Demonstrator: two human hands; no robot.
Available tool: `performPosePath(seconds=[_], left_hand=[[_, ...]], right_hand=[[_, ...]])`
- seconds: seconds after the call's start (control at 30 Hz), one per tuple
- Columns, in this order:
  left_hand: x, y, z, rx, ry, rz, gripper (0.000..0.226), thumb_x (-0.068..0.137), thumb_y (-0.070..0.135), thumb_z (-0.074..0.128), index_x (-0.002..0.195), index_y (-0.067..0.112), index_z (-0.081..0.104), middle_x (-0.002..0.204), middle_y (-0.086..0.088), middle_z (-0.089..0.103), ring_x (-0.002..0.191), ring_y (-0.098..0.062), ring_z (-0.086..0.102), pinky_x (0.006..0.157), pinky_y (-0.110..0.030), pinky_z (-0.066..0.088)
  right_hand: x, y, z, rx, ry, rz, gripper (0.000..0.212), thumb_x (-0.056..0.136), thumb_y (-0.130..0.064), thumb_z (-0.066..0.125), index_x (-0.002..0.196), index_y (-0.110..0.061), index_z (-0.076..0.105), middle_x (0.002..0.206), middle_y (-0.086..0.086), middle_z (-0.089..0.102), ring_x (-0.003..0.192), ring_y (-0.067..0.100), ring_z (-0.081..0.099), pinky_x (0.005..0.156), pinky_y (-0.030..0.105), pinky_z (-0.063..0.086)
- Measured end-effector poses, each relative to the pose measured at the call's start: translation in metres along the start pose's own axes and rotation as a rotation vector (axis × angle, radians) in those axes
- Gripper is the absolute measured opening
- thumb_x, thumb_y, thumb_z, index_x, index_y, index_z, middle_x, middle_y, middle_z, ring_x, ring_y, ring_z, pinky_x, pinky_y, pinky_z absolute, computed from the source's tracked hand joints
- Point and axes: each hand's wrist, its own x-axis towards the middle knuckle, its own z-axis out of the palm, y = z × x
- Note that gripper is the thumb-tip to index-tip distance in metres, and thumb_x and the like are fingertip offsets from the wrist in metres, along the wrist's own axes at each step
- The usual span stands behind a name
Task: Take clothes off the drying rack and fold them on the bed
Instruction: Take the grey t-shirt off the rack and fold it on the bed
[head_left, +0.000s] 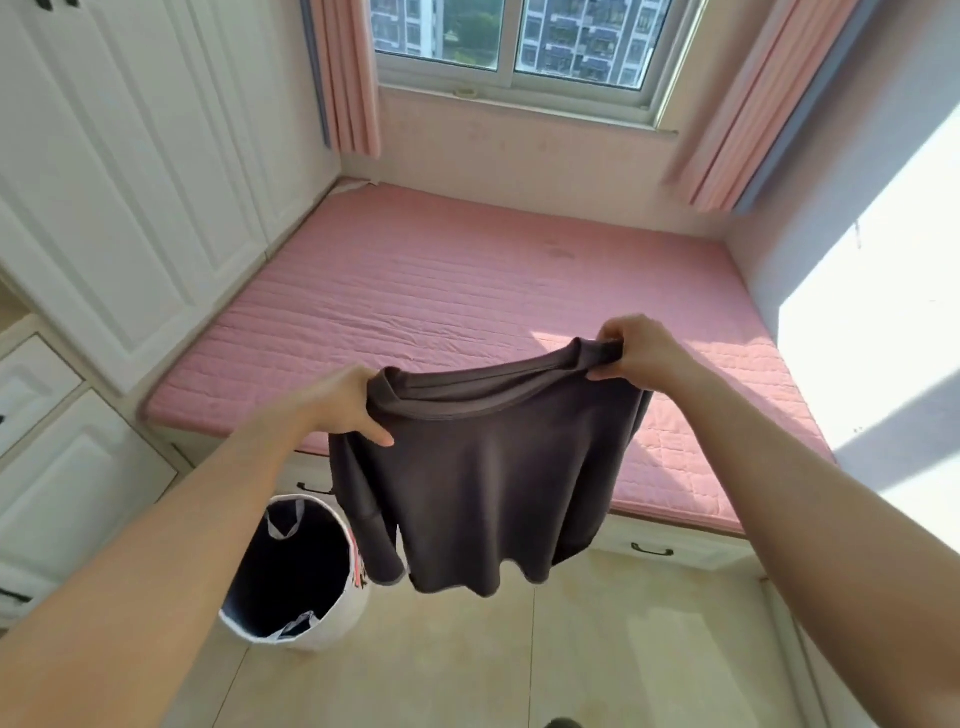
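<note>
Limply the dark brown sweatshirt (493, 478) hangs, shoulders gripped by left hand (348, 405) and right hand (639, 348); one sleeve is hidden.

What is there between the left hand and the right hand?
In the head view, the dark sweatshirt spans from the left hand to the right hand, its neckline sagging between them.

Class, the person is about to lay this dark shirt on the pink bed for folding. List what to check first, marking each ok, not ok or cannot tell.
1. Left hand grips the shirt at its top edge: ok.
2. Right hand grips the other end: ok.
3. Shirt hangs spread, not bunched: ok.
4. Bed surface ahead is bare: ok.
5. Hanging sleeve clear of laundry basket: cannot tell.
6. Shirt dry: cannot tell.
</note>
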Motion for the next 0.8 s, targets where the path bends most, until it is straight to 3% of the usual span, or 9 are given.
performPosePath(seconds=[0.1, 0.2, 0.27, 0.33, 0.47, 0.63, 0.73, 0.8], left_hand=[[0.031, -0.008, 0.001, 0.074, 0.238, 0.022, 0.026, 0.068, 0.018, 0.085, 0.09, 0.015, 0.072, 0.086, -0.001, 0.07, 0.087, -0.023, 0.064, 0.073, -0.031, 0.046], [0.058, 0.001, 0.001, 0.193, 0.44, 0.031, 0.002, 0.08, 0.014, 0.072, 0.081, 0.011, 0.071, 0.078, -0.009, 0.066, 0.079, -0.03, 0.062, 0.064, -0.032, 0.039], [0.08, 0.009, 0.001, 0.261, 0.547, 0.021, 0.01, 0.083, 0.004, 0.062, 0.078, 0.01, 0.068, 0.077, -0.009, 0.057, 0.075, -0.034, 0.059, 0.061, -0.033, 0.038], [0.101, 0.02, 0.0, 0.326, 0.602, -0.012, 0.017, 0.086, 0.0, 0.057, 0.088, 0.011, 0.071, 0.083, -0.008, 0.049, 0.073, -0.031, 0.054, 0.061, -0.035, 0.037], [0.143, 0.03, -0.005, 0.424, 0.628, -0.124, 0.027, 0.088, 0.005, 0.058, 0.106, 0.021, 0.07, 0.101, -0.007, 0.054, 0.084, -0.034, 0.059, 0.062, -0.034, 0.037], [0.207, 0.023, -0.005, 0.199, 0.615, -0.3, 0.031, 0.082, -0.005, 0.049, 0.096, 0.02, 0.061, 0.098, -0.012, 0.064, 0.08, -0.035, 0.057, 0.065, -0.037, 0.043], [0.245, 0.023, 0.001, -0.198, 0.589, -0.348, 0.033, 0.077, -0.015, 0.05, 0.082, 0.017, 0.05, 0.082, -0.013, 0.064, 0.065, -0.032, 0.066, 0.067, -0.045, 0.056], [0.271, 0.027, 0.004, -0.48, 0.623, -0.333, 0.035, 0.081, -0.017, 0.039, 0.077, 0.018, 0.045, 0.09, -0.015, 0.061, 0.068, -0.033, 0.07, 0.071, -0.048, 0.059]], right_hand=[[0.012, 0.022, 0.0, -0.183, -0.03, 0.117, 0.011, 0.075, -0.009, 0.076, 0.077, -0.015, 0.067, 0.078, 0.008, 0.063, 0.078, 0.028, 0.061, 0.068, 0.034, 0.049], [0.023, 0.038, 0.006, -0.28, 0.077, 0.247, 0.022, 0.078, 0.001, 0.056, 0.074, -0.019, 0.066, 0.078, 0.01, 0.062, 0.08, 0.033, 0.064, 0.065, 0.034, 0.047], [0.036, 0.048, 0.009, -0.326, 0.149, 0.295, 0.031, 0.077, 0.005, 0.049, 0.085, -0.017, 0.068, 0.089, 0.011, 0.061, 0.086, 0.035, 0.063, 0.068, 0.032, 0.042], [0.053, 0.064, 0.009, -0.34, 0.187, 0.328, 0.031, 0.081, 0.005, 0.048, 0.094, -0.014, 0.069, 0.1, 0.012, 0.06, 0.092, 0.037, 0.062, 0.071, 0.034, 0.043], [0.087, 0.101, 0.005, -0.357, 0.18, 0.376, 0.033, 0.085, 0.002, 0.045, 0.103, -0.011, 0.068, 0.109, 0.014, 0.06, 0.098, 0.038, 0.061, 0.078, 0.038, 0.047], [0.135, 0.151, 0.0, -0.309, 0.153, 0.48, 0.039, 0.082, 0.004, 0.043, 0.104, -0.018, 0.067, 0.11, 0.013, 0.065, 0.102, 0.034, 0.061, 0.079, 0.034, 0.044], [0.168, 0.173, 0.003, -0.086, 0.209, 0.508, 0.038, 0.083, 0.005, 0.039, 0.105, -0.012, 0.064, 0.093, 0.018, 0.064, 0.096, 0.038, 0.062, 0.074, 0.035, 0.043], [0.192, 0.184, 0.007, 0.118, 0.227, 0.541, 0.044, 0.082, 0.009, 0.033, 0.113, -0.008, 0.06, 0.079, 0.016, 0.062, 0.079, 0.037, 0.068, 0.068, 0.036, 0.05]])
